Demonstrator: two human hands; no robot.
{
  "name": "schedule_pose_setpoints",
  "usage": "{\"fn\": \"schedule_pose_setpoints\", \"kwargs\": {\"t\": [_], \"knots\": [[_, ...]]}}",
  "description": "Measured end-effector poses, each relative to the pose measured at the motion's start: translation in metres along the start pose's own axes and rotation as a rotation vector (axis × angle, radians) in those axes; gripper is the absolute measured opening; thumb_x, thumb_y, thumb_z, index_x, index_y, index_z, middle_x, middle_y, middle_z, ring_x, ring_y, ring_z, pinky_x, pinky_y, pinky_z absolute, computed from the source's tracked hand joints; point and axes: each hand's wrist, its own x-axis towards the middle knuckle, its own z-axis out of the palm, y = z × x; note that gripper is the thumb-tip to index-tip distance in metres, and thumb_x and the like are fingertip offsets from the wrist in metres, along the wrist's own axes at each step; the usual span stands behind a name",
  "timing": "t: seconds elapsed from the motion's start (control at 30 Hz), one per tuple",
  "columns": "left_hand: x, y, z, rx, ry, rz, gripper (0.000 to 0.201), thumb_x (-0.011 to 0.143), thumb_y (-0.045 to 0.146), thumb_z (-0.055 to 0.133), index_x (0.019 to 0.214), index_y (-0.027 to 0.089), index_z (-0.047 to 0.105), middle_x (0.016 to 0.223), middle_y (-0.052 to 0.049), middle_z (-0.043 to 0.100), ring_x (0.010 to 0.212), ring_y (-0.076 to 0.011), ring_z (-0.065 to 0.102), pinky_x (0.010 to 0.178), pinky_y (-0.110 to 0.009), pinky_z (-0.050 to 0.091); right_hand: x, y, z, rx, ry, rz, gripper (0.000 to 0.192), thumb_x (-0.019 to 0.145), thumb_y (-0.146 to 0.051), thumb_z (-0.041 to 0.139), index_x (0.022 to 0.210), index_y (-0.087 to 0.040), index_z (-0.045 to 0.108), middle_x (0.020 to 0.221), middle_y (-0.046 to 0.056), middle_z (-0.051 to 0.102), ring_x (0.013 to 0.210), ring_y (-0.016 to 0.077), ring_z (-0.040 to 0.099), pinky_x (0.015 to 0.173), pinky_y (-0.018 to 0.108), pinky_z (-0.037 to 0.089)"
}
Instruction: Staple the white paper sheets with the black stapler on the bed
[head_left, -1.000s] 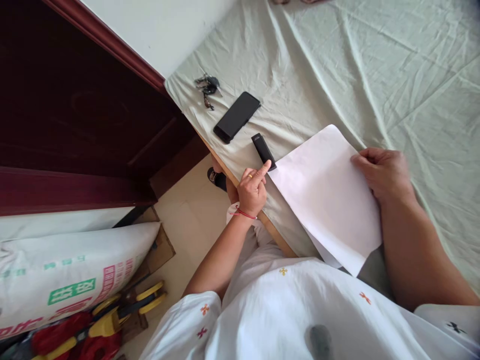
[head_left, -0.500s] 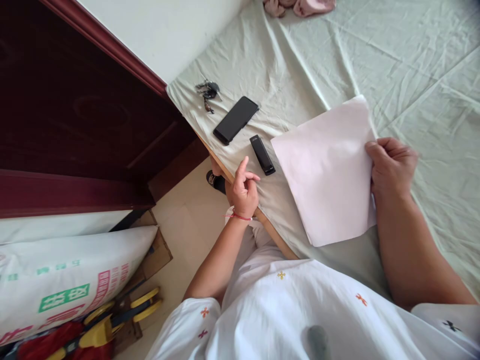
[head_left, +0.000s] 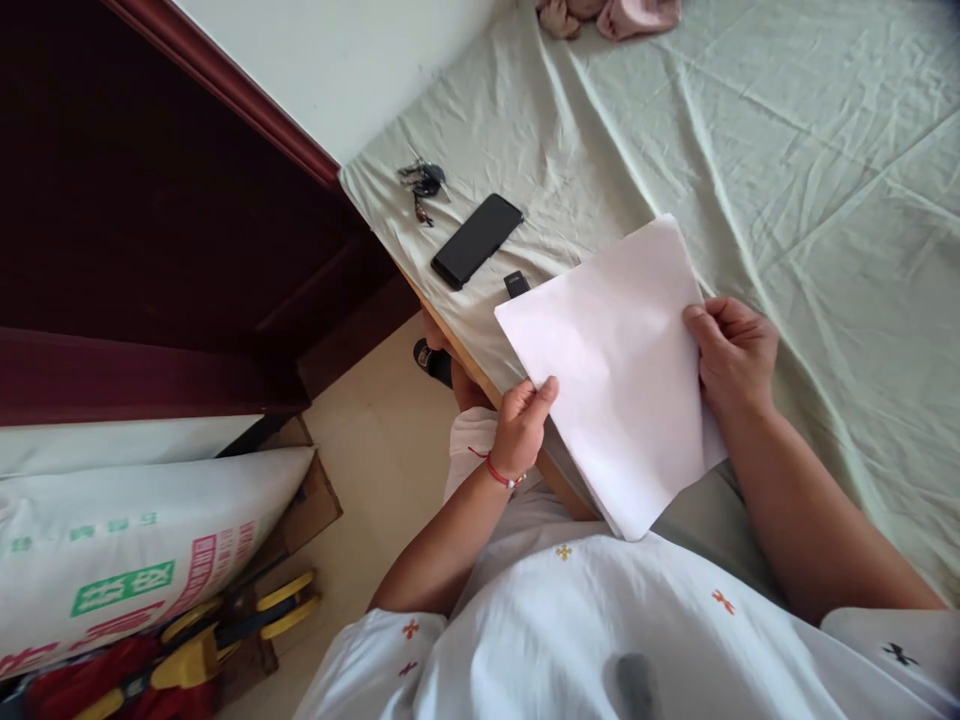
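Both hands hold a white sheet of paper (head_left: 611,360) near the middle of the frame, lifted a little above the pale green bed sheet (head_left: 787,150). The left hand (head_left: 525,425), with a red cord at its wrist, is closed on the paper's lower left edge, thumb on top and fingers curled beneath. The right hand (head_left: 735,350) is closed on the right edge, fingers folded over it. The paper lies tilted, one corner pointing to the upper right of the frame and another hanging down toward the person's white shirt (head_left: 570,630) at the bottom.

Just above the paper's upper left edge, the end of a small black device (head_left: 515,283) pokes out; the rest is hidden under the sheet. Up and to the left of it a black phone (head_left: 477,240) lies face up on the bed, and farther toward the upper left, near the bed's corner, sits a bunch of keys (head_left: 422,183). Pink cloth (head_left: 607,15) lies bunched at the top edge of the frame.

At the left stands dark red wooden furniture (head_left: 150,220). Below it, in the lower left, a white printed sack (head_left: 135,540) rests beside yellow-handled tools (head_left: 225,630) on the floor.
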Motion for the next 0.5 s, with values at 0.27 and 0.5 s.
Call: {"fn": "schedule_pose_setpoints", "kwargs": {"t": [0.27,0.5], "knots": [[0.020,-0.007,-0.002,0.035,0.099,0.004,0.040,0.075,0.055,0.090,0.088,0.019,0.079,0.093,-0.004,0.081,0.088,-0.0207,0.073,0.088,-0.032,0.057,0.013,0.007,-0.016,0.082,-0.148,0.040,0.039,0.064,-0.037,0.100,0.079,-0.022,0.067,0.072,-0.004,0.063,0.062,0.0096,0.051,0.054,0.023,0.042],[0.022,-0.018,-0.005,-0.059,0.114,0.067,0.036,0.091,0.058,0.075,0.089,0.022,0.076,0.087,0.000,0.073,0.090,-0.0169,0.068,0.091,-0.027,0.054,0.016,0.010,-0.020,-0.066,-0.207,0.039,0.039,0.073,-0.049,0.093,0.071,-0.022,0.065,0.063,-0.004,0.055,0.054,0.0085,0.042,0.044,0.022,0.034]]}}
